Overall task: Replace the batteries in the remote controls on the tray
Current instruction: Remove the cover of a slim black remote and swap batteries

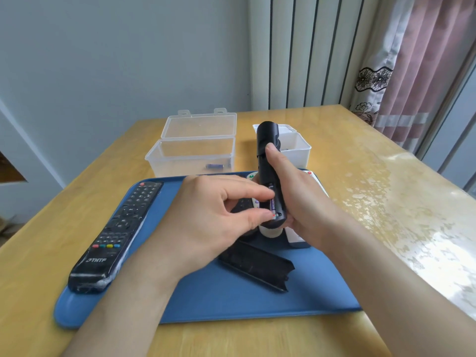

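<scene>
Right hand [296, 199] grasping black remote [266, 140], left hand [206, 210] pinching its battery [273, 204], white remote [296, 239] beneath mostly hidden

A glossy yellow surface [360, 202] is carrying three things: a blue tray [219, 300] is lying near the front edge, a clear box [190, 155] is standing open just beyond it, and a white container [296, 150] is sitting to the right.

Two hands show, both bare. The left hand [213, 210] is at the middle of the frame, and the left forearm [134, 292] runs uncovered to the bottom edge at lower left. The right hand [293, 191] is just right of centre, and the right forearm [386, 258] is uncovered out to the lower right edge. The visible fingernails are short.
</scene>
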A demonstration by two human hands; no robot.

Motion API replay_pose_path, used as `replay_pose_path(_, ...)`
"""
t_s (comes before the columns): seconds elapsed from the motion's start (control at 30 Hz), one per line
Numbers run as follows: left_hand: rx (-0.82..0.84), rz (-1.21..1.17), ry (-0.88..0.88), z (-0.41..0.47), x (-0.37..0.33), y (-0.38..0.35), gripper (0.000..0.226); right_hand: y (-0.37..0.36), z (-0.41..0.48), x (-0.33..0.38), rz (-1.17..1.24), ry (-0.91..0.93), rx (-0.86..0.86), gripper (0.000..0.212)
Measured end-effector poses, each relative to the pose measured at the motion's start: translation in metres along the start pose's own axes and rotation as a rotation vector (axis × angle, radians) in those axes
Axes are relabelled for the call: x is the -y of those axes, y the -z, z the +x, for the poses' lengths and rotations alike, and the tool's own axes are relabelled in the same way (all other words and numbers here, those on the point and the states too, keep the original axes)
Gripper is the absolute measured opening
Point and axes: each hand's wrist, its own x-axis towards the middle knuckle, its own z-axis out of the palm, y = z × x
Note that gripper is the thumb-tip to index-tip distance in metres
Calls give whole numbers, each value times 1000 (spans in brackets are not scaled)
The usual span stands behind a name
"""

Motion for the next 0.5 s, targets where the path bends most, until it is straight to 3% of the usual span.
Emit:
replay_pose_path(0.17,19,193,-160,-1,-3,0,28,-4,0,0,8,29,-6,54)
replay_pose_path(0.5,43,462,-219,2,-1,-5,26,-8,-3,4,49,-1,-79,58)
